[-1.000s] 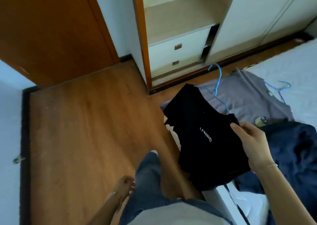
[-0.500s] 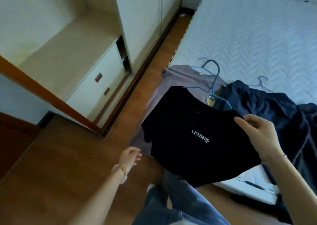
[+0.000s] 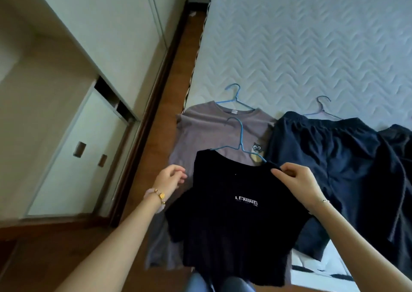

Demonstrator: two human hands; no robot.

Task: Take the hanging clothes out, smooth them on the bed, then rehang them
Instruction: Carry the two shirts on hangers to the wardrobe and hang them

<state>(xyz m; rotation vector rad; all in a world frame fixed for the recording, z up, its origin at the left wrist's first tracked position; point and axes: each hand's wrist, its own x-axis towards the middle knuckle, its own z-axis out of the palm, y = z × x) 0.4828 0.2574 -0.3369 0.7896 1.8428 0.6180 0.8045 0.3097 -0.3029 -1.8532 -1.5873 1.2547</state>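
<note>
The right hand pinches in its grip one shoulder of the black T-shirt, held on its blue hanger above the grey T-shirt at the edge of the bed, while the left hand hovers just beside the other shoulder, loose and grasping nothing.

blk tee, blue hanger, grey tee

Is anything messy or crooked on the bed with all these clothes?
Yes. The navy garment on the right of the bed lies bunched in folds, not flat like the grey T-shirt beside it. The black T-shirt hangs tilted, pinched at one shoulder by the right hand.
</note>
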